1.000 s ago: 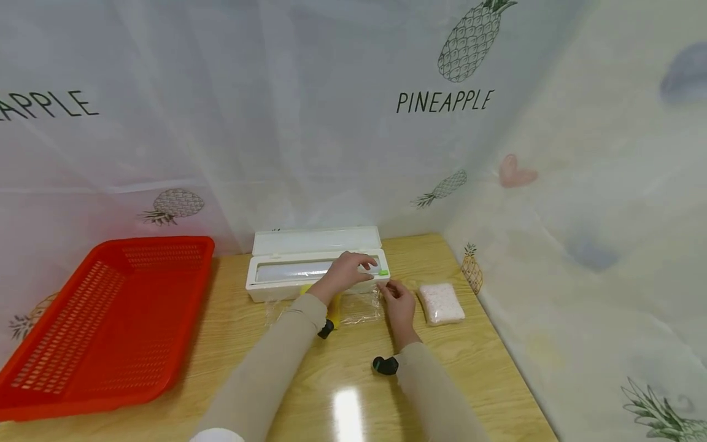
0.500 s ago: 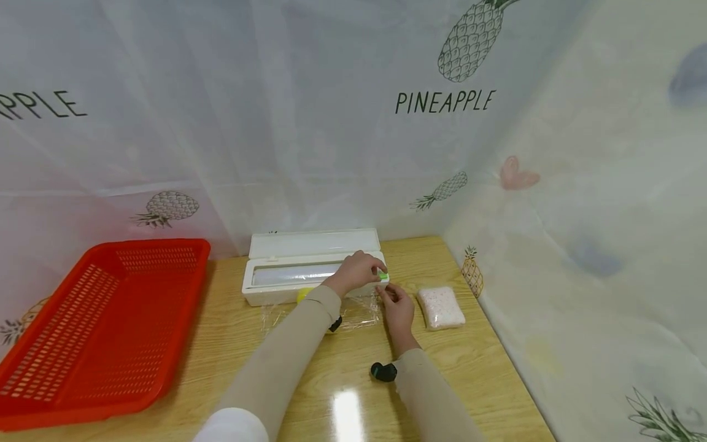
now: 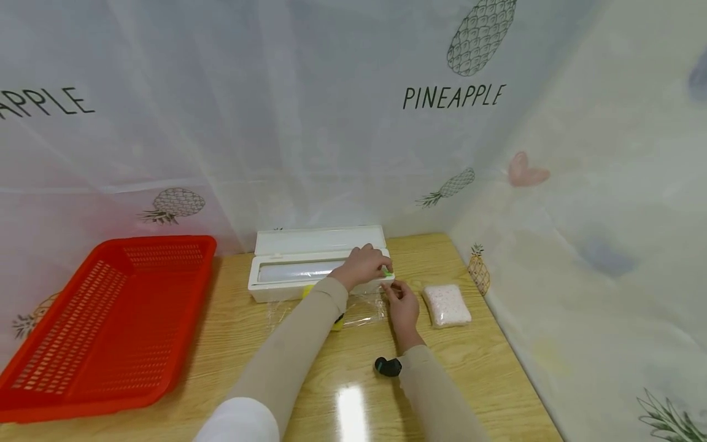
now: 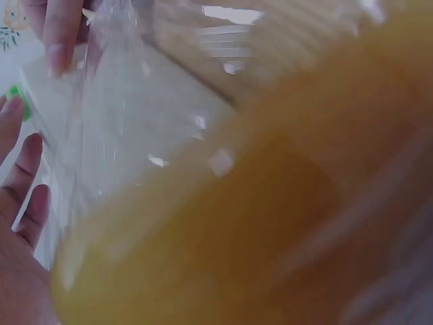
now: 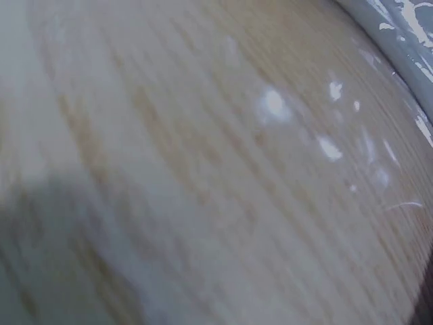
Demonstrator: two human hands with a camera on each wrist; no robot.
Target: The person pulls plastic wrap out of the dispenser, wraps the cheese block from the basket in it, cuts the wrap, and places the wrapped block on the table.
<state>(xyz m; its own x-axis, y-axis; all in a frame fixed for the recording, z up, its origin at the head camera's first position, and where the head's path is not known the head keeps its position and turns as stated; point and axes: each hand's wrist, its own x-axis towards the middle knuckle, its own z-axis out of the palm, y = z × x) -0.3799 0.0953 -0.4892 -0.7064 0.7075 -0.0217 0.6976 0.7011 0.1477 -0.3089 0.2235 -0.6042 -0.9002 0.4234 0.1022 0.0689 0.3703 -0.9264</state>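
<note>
A white cling film dispenser (image 3: 276,293) stands at the back of the table, lid raised, its roll (image 3: 298,271) showing. My left hand (image 3: 360,267) reaches over its right end and pinches the green slider (image 3: 388,274); the left wrist view shows this hand's other fingers (image 4: 28,159) loosely bent. At the front right corner, my right hand (image 3: 405,309) pinches the edge of the clear cling film (image 3: 364,312), which spreads from the dispenser over the table. Under my left forearm lies a yellow thing (image 3: 337,324), mostly hidden, and large and blurred in the left wrist view.
A pinkish-white square packet (image 3: 447,305) in shiny film lies right of my right hand. On the left stands a red plastic basket (image 3: 193,307) with pierced walls. Behind the wooden table (image 3: 458,374) hangs a pineapple-print sheet (image 3: 331,141).
My left hand has moved right along the dispenser to the green slider, its thumb and fingers closing there. My right hand keeps its pinch at the corner.
</note>
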